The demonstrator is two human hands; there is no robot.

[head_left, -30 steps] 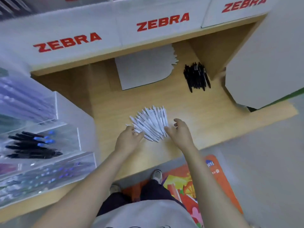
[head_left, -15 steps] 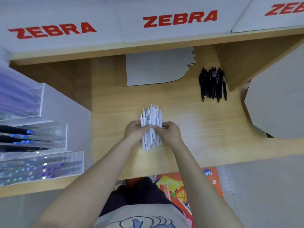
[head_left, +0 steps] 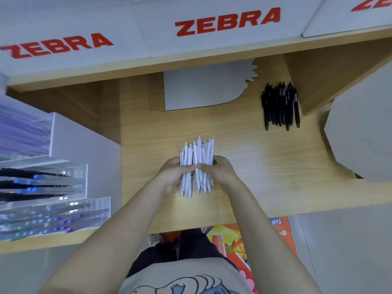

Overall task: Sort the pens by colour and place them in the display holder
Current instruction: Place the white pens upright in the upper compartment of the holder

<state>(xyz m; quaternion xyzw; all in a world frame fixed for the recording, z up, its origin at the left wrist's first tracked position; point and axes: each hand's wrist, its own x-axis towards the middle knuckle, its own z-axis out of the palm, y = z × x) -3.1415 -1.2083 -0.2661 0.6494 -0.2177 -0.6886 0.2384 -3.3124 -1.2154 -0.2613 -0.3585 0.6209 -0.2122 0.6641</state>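
Observation:
A bundle of several white pens (head_left: 198,153) stands gathered lengthwise on the wooden desk (head_left: 254,166), tips pointing away from me and toward me. My left hand (head_left: 172,174) grips the bundle from its left side and my right hand (head_left: 220,170) grips it from the right, fingers curled over the middle of the pens. A pile of several black pens (head_left: 280,105) lies at the back right of the desk. The clear acrylic display holder (head_left: 70,181) stands at the left, its tiers holding black, blue and purple pens.
A white card sheet (head_left: 201,90) lies at the back of the desk under a shelf with red ZEBRA lettering. A white panel (head_left: 364,128) leans at the right. Below the desk edge an orange floor mat (head_left: 244,238) and my shoes show.
The white pens lay fanned out a second ago; both hands have pushed them together into one tight bundle and now hold it. The view has shifted slightly closer.

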